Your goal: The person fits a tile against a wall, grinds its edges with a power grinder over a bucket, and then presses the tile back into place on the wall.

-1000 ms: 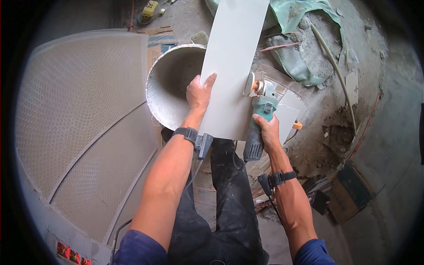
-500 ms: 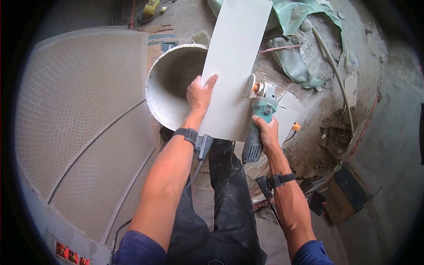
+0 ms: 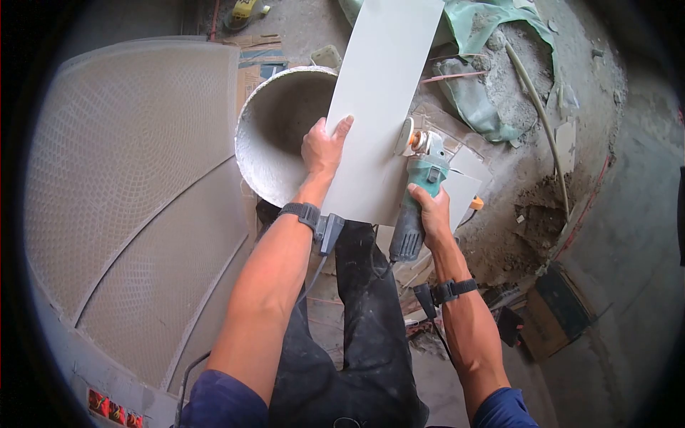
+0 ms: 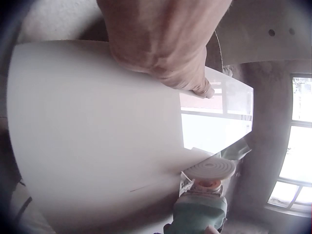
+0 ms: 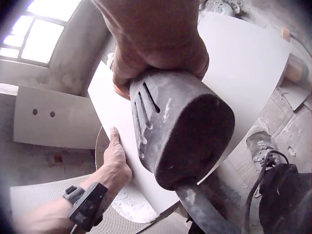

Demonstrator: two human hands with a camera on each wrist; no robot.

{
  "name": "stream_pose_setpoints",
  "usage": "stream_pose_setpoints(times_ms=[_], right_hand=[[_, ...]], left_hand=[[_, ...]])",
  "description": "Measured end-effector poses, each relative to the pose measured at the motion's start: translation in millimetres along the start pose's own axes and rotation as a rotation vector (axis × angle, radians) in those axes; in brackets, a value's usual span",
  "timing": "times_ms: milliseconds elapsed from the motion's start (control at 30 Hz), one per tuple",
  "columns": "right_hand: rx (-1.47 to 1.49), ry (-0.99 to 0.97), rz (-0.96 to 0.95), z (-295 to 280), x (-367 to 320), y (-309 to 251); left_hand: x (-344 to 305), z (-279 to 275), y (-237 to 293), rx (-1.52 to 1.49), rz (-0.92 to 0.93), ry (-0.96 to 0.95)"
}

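A long white tile (image 3: 382, 93) slants across the top of a round, white-crusted bucket (image 3: 248, 153). My left hand (image 3: 323, 148) grips the tile's left edge, thumb on the upper face and the other fingers hidden below. In my right hand (image 3: 433, 212) is a green and black angle grinder (image 3: 427, 175), held round its body with the head pointing away from me. Its pale ringed disc (image 4: 209, 168) stands tilted right at the tile's right edge. A short dark line shows on the glossy tile face in the left wrist view.
Large tiles with patterned backs (image 3: 143, 143) lean at the left. Green sheeting (image 3: 467, 107) with grey rubble lies at the far right, beside a pale hose (image 3: 535, 93). Tile offcuts (image 3: 460, 185) lie under the grinder. A cardboard box (image 3: 556, 314) stands at lower right; the grinder's cord (image 5: 200, 209) trails near my legs.
The head view has shifted slightly. Both hands keep their holds, and the grinder's disc stays at the tile's right edge with hardly any movement.
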State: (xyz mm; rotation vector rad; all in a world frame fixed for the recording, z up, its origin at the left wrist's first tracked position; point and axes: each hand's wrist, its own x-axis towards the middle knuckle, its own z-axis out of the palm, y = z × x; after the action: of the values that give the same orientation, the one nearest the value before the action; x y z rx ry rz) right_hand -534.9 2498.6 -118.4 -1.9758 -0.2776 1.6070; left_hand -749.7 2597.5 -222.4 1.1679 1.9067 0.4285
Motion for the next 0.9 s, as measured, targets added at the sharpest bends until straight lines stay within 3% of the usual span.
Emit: stream_pose_setpoints(times_ms=[900], right_hand=[[-0.005,-0.011,0.089,4,-11,-8]], left_hand=[[-4,-2,0,-0.018,0.004,-0.010]])
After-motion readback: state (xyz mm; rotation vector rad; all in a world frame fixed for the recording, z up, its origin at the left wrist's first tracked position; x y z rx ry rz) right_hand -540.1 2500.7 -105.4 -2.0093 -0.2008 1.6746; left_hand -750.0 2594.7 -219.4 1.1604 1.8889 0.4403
